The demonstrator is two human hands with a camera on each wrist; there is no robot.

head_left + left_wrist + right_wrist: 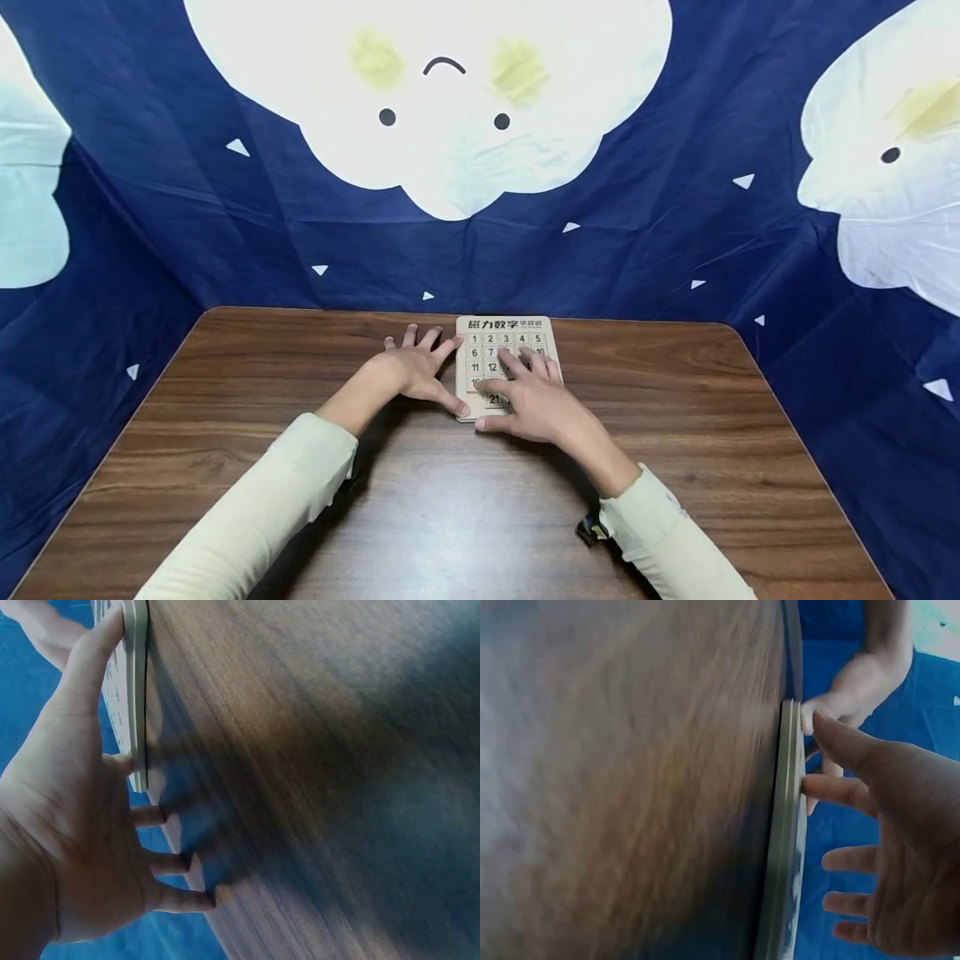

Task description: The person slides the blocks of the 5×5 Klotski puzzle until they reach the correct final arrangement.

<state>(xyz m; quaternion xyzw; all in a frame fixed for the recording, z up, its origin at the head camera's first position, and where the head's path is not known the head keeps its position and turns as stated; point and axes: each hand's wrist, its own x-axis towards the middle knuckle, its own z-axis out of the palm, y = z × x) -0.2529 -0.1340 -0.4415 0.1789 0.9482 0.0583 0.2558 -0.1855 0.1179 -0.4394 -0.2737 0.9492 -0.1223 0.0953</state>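
Observation:
A pale number sliding puzzle (476,407) lies flat near the table's far edge, its numbered square tiles set in rows under a printed heading. My left hand (411,371) is spread at the puzzle's left side. Its thumb rests on the lower left corner and its index finger touches the upper left edge; the other fingertips are on the table. Above the right part of the puzzle is my right hand (536,404), fingers loosely spread. Its index fingertip touches the board near tile 16, while the other fingers appear raised in the right wrist view. Several right-hand tiles are hidden beneath it.
The brown wood-grain table (450,517) stretches around the puzzle. Dark blue cloth (262,233) with white clouds hangs behind and along both sides. A small black item (591,530) shows at the right sleeve cuff.

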